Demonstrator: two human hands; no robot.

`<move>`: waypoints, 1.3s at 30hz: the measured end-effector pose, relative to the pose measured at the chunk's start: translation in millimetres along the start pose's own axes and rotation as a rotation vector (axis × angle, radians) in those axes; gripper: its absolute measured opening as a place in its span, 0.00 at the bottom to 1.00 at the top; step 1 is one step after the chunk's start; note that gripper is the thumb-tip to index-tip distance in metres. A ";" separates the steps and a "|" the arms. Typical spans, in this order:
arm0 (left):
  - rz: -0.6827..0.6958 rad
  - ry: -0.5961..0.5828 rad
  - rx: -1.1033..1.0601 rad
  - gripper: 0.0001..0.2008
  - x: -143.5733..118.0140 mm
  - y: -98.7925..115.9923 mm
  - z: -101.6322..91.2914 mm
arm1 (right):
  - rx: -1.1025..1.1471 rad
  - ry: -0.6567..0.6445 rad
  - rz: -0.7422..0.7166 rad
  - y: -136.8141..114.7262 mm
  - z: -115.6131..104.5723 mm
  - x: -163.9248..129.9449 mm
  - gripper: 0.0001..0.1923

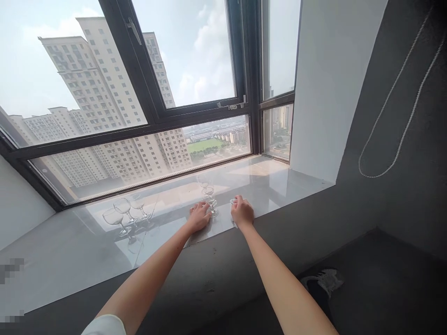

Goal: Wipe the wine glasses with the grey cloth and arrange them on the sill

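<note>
Both arms reach out over the glossy sill (pixel 279 186). Left hand (pixel 199 217) lies flat, fingers together, touching the foot of a stemmed glass (pixel 210 201); right hand (pixel 241 211) has its fingers curled around a small clear glass piece (pixel 233 201). Farther left, three more wine glasses (pixel 124 213) stand grouped before the window (pixel 153 116).

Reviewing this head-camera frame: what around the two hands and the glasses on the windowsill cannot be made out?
- Right hand: its closed fingers hide most of a small clear object; what it is cannot be told.
- Left hand: whether it touches the nearest stemmed glass is unclear; glass is transparent and small.
- Glass behind it: washed out by glare off the sill.
- Lower left corner: pixelated patches hide the sill.
</note>
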State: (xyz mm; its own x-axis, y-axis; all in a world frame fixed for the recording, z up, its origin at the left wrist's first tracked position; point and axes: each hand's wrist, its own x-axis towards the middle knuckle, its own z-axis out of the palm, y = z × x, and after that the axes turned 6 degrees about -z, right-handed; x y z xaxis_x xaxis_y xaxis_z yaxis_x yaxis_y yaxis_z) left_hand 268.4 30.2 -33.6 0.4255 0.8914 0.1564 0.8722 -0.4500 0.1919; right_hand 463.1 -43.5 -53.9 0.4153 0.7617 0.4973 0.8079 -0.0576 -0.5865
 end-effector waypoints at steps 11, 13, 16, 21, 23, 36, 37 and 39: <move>0.044 0.013 -0.009 0.18 13.7 14.9 12.2 | -0.028 0.008 0.002 1.2 1.1 -1.6 0.16; 0.043 0.034 -0.020 0.18 12.7 15.7 14.3 | -0.034 0.007 0.007 1.4 1.3 -1.7 0.16; 0.024 0.068 -0.038 0.17 11.0 16.2 16.6 | -0.045 0.011 0.011 1.8 2.0 -2.0 0.16; -0.024 0.113 -0.068 0.17 9.2 16.3 17.4 | -0.058 0.016 0.003 2.2 1.9 -2.9 0.15; -0.043 0.127 -0.074 0.16 8.7 15.9 17.4 | -0.058 0.018 0.000 2.0 1.3 -3.3 0.15; -0.148 0.128 -0.053 0.19 18.1 9.5 28.3 | -0.023 0.007 0.027 1.1 -0.5 -3.4 0.14; -0.152 0.130 -0.051 0.19 18.9 9.0 29.5 | -0.022 0.006 0.032 1.1 -0.5 -3.6 0.14; -0.157 0.136 -0.051 0.19 19.9 8.1 31.2 | -0.019 0.004 0.038 1.0 -0.6 -3.9 0.14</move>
State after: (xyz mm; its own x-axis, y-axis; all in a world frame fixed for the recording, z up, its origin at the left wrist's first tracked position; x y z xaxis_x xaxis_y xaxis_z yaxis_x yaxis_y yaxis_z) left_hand 291.5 46.0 -59.2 0.2462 0.9366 0.2494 0.9102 -0.3118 0.2725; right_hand 462.5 -46.9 -56.0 0.4473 0.7564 0.4772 0.7994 -0.0989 -0.5926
